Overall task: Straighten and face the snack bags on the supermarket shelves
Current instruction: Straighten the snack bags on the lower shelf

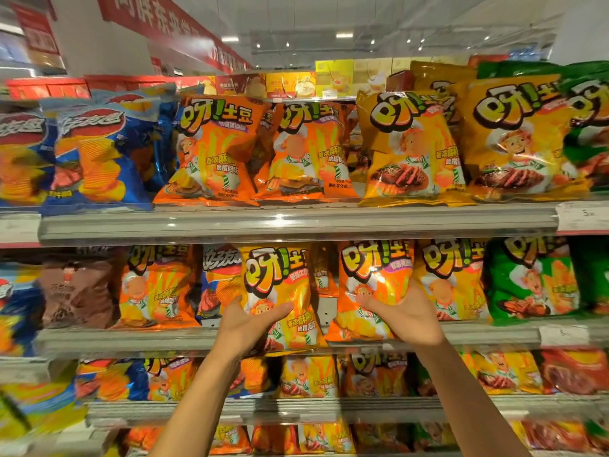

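On the middle shelf (164,338) my left hand (250,321) grips a yellow snack bag (280,275) by its lower left side, thumb across the front. The bag stands upright with its bottom hanging over the shelf lip. Beside it, my right hand (405,318) holds an orange snack bag (372,272) at its lower right, fingers spread over the front. That bag also faces forward. A narrow gap between the two bags shows another orange bag (324,268) set further back.
More bags line the middle shelf: orange (155,288), brown (79,291), yellow (451,282), green (534,278). The upper shelf (296,222) carries blue, orange and yellow bags. Lower shelves hold further bags. A price tag (581,216) sits on the upper rail at right.
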`<state>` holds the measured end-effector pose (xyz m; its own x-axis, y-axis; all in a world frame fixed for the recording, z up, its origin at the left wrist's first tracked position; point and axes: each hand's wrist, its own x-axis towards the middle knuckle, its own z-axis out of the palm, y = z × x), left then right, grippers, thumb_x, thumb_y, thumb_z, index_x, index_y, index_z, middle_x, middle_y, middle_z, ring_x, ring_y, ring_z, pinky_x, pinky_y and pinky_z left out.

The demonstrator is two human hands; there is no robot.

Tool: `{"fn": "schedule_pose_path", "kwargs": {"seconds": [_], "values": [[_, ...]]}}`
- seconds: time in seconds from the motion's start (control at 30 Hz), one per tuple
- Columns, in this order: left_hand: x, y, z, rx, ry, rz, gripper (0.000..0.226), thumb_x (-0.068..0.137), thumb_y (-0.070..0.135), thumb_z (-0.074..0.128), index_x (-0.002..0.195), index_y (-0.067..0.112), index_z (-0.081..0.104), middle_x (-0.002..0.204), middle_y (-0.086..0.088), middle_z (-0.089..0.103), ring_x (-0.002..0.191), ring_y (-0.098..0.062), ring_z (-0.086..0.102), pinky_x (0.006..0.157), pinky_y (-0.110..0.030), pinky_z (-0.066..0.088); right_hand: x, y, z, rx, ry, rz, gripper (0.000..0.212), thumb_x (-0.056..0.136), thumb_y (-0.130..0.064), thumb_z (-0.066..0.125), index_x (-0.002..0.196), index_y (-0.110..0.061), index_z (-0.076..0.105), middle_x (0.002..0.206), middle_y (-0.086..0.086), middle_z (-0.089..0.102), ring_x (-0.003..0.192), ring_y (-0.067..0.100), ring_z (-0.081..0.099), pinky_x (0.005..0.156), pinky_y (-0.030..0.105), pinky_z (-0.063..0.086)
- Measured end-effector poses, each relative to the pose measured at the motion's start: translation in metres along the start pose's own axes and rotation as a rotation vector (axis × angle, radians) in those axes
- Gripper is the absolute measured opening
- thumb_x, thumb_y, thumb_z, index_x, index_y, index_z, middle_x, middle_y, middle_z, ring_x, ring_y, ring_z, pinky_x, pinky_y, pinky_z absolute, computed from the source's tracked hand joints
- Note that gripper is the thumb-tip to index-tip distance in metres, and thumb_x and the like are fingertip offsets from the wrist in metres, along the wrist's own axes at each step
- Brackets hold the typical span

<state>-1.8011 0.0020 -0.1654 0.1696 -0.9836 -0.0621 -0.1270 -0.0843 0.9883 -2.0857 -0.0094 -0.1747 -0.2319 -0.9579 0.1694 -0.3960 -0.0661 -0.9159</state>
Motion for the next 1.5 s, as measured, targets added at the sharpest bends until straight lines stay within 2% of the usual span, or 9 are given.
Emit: {"fn": "schedule_pose_path", "kwargs": {"seconds": [0.2, 0.33, 0.53, 0.6, 0.73, 1.0, 1.2, 1.33, 1.5], "values": [[0.009, 0.016, 0.055, 0.035, -0.069, 0.002, 0.095, 0.053, 0.052, 0.093, 0.133, 0.013, 0.057, 0.129, -0.007, 0.066, 0.119, -0.025, 0.061, 0.102, -0.039, 0.048, -0.048, 0.022, -0.060, -0.223, 0.248, -0.376, 0.052, 0.068, -0.023, 0.094, 0.115, -0.035, 0.076, 0.064, 0.009, 0.063, 0.045, 0.017, 0.048, 0.040, 0.024, 0.047], [0.016, 0.025, 0.097, 0.058, -0.075, 0.055, 0.061, 0.061, 0.045, 0.092, 0.109, 0.017, 0.066, 0.105, 0.000, 0.071, 0.097, -0.020, 0.067, 0.080, -0.033, 0.054, -0.063, 0.033, -0.089, -0.029, 0.137, -0.144, 0.060, 0.062, -0.044, 0.088, 0.117, -0.030, 0.068, 0.100, -0.001, 0.077, 0.090, 0.019, 0.074, 0.072, 0.036, 0.062], [0.021, 0.023, 0.144, 0.056, -0.101, 0.051, 0.117, 0.058, 0.053, 0.089, 0.150, 0.005, 0.035, 0.130, -0.007, 0.062, 0.115, -0.017, 0.062, 0.094, -0.030, 0.051, -0.083, 0.049, -0.121, 0.021, 0.188, -0.057, 0.055, 0.060, -0.062, 0.088, 0.106, -0.066, 0.058, 0.093, -0.034, 0.071, 0.084, -0.012, 0.067, 0.062, 0.011, 0.052], [0.021, 0.022, 0.152, 0.027, -0.119, 0.067, 0.115, 0.058, 0.053, 0.090, 0.149, 0.006, 0.037, 0.113, -0.003, 0.066, 0.089, -0.005, 0.065, 0.068, -0.016, 0.051, -0.086, 0.055, -0.126, 0.000, 0.194, 0.004, 0.056, 0.064, -0.056, 0.090, 0.108, -0.062, 0.057, 0.096, -0.035, 0.070, 0.087, -0.011, 0.067, 0.070, 0.020, 0.054], [0.032, 0.022, 0.160, 0.012, -0.106, 0.043, 0.124, 0.055, 0.059, 0.089, 0.153, 0.010, 0.031, 0.152, -0.010, 0.043, 0.135, -0.028, 0.045, 0.107, -0.037, 0.040, -0.091, 0.053, -0.132, 0.028, 0.221, 0.046, 0.059, 0.065, -0.047, 0.093, 0.114, -0.045, 0.061, 0.099, -0.033, 0.071, 0.088, -0.010, 0.067, 0.074, 0.026, 0.052], [0.038, 0.008, 0.173, 0.133, -0.181, 0.092, 0.132, 0.055, 0.056, 0.090, 0.157, 0.011, 0.019, 0.159, -0.010, 0.032, 0.144, -0.030, 0.034, 0.115, -0.043, 0.031, -0.092, 0.052, -0.140, 0.040, 0.191, 0.088, 0.078, 0.058, -0.059, 0.092, 0.125, -0.036, 0.060, 0.111, -0.015, 0.073, 0.105, 0.013, 0.069, 0.093, 0.047, 0.056], [0.044, 0.003, 0.173, 0.217, -0.257, 0.111, 0.137, 0.053, 0.061, 0.088, 0.158, 0.011, 0.016, 0.162, -0.009, 0.027, 0.148, -0.029, 0.028, 0.118, -0.044, 0.028, -0.094, 0.048, -0.128, 0.028, 0.162, 0.054, 0.036, 0.061, -0.056, 0.091, 0.084, -0.035, 0.072, 0.077, -0.013, 0.074, 0.072, 0.001, 0.071, 0.058, 0.015, 0.050], [0.044, 0.004, 0.168, 0.270, -0.262, 0.126, 0.132, 0.051, 0.064, 0.088, 0.155, 0.013, 0.025, 0.158, -0.008, 0.034, 0.144, -0.027, 0.035, 0.117, -0.042, 0.032, -0.095, 0.046, -0.110, 0.063, 0.128, 0.081, 0.048, 0.062, -0.052, 0.093, 0.089, -0.021, 0.068, 0.084, -0.005, 0.075, 0.085, 0.017, 0.074, 0.072, 0.036, 0.060], [0.028, 0.003, 0.139, 0.362, -0.297, 0.177, 0.120, 0.045, 0.062, 0.089, 0.143, 0.016, 0.037, 0.131, -0.001, 0.063, 0.108, -0.014, 0.062, 0.097, -0.033, 0.049, -0.099, 0.027, -0.076, 0.093, 0.052, 0.096, 0.062, 0.045, -0.065, 0.089, 0.088, -0.028, 0.065, 0.077, -0.019, 0.073, 0.075, -0.001, 0.071, 0.062, 0.017, 0.054]]}}
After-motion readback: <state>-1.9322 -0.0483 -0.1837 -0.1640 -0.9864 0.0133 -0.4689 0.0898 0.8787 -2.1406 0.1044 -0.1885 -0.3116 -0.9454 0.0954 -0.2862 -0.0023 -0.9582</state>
